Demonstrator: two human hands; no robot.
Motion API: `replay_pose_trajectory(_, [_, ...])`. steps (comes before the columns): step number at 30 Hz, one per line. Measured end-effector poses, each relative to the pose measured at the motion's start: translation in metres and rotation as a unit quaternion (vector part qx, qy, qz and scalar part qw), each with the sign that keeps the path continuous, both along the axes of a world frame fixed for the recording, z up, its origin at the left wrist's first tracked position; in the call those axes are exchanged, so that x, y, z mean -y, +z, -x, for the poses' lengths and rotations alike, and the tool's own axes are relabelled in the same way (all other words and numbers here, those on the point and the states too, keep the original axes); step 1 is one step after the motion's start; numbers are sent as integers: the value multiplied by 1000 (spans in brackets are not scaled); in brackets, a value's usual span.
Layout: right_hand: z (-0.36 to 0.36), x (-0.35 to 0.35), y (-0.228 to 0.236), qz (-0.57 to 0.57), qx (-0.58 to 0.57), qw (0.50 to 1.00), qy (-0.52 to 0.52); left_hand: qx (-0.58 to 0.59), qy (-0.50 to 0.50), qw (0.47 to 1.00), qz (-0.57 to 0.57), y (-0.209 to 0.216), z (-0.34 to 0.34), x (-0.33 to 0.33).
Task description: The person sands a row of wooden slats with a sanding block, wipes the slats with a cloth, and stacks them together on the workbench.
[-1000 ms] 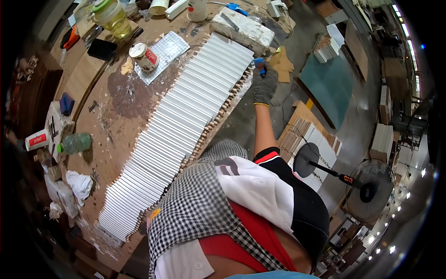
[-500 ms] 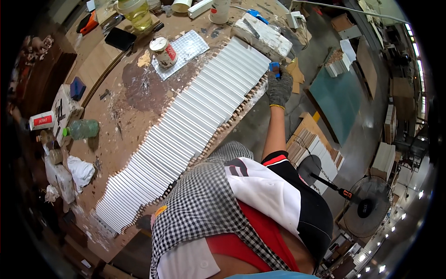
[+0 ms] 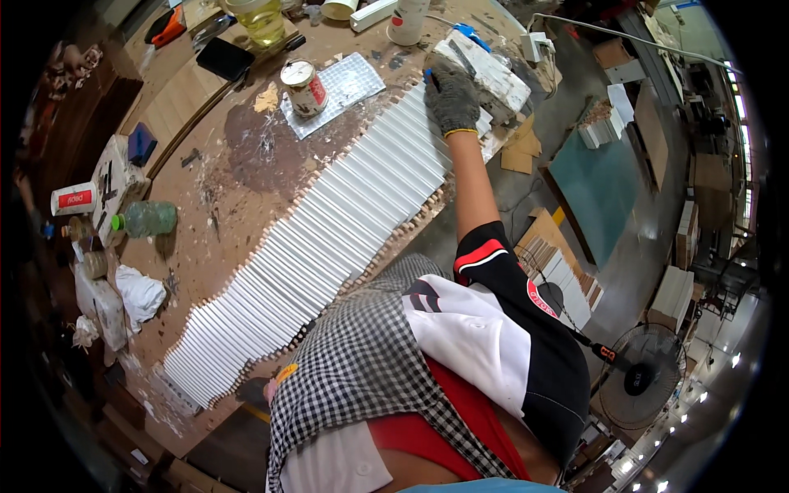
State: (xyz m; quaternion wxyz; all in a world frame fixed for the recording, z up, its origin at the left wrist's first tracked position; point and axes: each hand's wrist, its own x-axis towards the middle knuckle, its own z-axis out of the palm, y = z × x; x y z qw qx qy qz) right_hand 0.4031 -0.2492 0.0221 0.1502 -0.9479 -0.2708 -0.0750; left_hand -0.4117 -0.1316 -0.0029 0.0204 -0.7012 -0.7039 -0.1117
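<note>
A grey knit glove [image 3: 454,107], its cuff [image 3: 461,131] edged yellow, covers the right hand [image 3: 452,94]. The black sleeve [image 3: 552,361] carries a red band [image 3: 482,251], a white stripe and a round red badge [image 3: 540,297]. The shirt front [image 3: 472,337] is white and red, under a black-and-white checked apron [image 3: 345,353]; its yellow patch [image 3: 286,375] is perhaps a sticker.

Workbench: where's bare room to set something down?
Widest patch: stained bench between the green-capped bottle and the white strips. Smaller one: between the white cloth and the strips. Crowded: the far end, with the yellow-liquid tub, paper cup and white block by the gloved right hand; the left side, too.
</note>
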Motion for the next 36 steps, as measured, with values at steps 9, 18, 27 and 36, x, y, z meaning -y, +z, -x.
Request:
replay_pose_trajectory(9, [35, 31, 38, -1, -144, 971, -192, -2, 16, 1000, 7, 1, 2, 7])
replay_pose_trajectory(18, [29, -48, -14, -73, -24, 996, -50, 0, 14, 1000, 7, 2, 3, 10])
replay_pose_trajectory(27, [98, 20, 33, 16, -139, 987, -79, 0, 26, 1000, 8, 1, 8, 20])
replay_pose_trajectory(36, [109, 17, 73, -63, -144, 978, 139, 2, 37, 999, 8, -5, 14, 27])
